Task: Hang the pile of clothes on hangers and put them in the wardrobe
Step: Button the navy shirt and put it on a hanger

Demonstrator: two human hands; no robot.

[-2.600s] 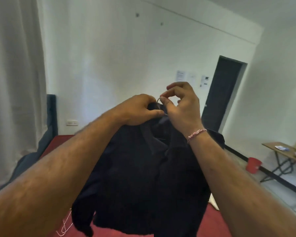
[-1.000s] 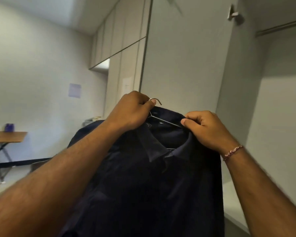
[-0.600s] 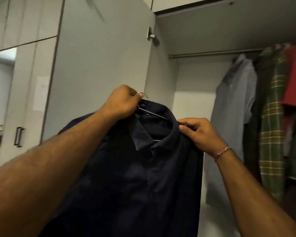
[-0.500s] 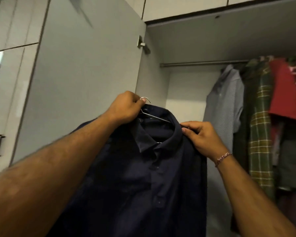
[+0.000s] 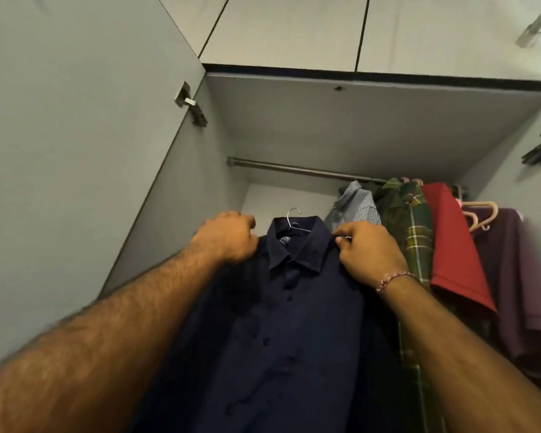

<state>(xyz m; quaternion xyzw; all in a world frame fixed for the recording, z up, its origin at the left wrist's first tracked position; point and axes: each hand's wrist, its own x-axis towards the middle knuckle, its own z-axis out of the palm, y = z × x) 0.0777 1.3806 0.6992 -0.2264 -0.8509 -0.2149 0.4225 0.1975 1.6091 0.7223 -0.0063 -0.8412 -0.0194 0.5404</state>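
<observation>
Gripping the dark navy button-up shirt [image 5: 281,323] at both shoulders, left hand [image 5: 228,237] and right hand [image 5: 367,250] should lift its thin metal hanger hook [image 5: 294,214] level; seat it on the bare steel rail [image 5: 294,168].

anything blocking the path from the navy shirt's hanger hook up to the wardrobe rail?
Nothing visible. The hanger hook sits below a bare stretch of the rail. The hung clothes, nearest the checked shirt, crowd the rail's right end, beside the navy shirt.
</observation>
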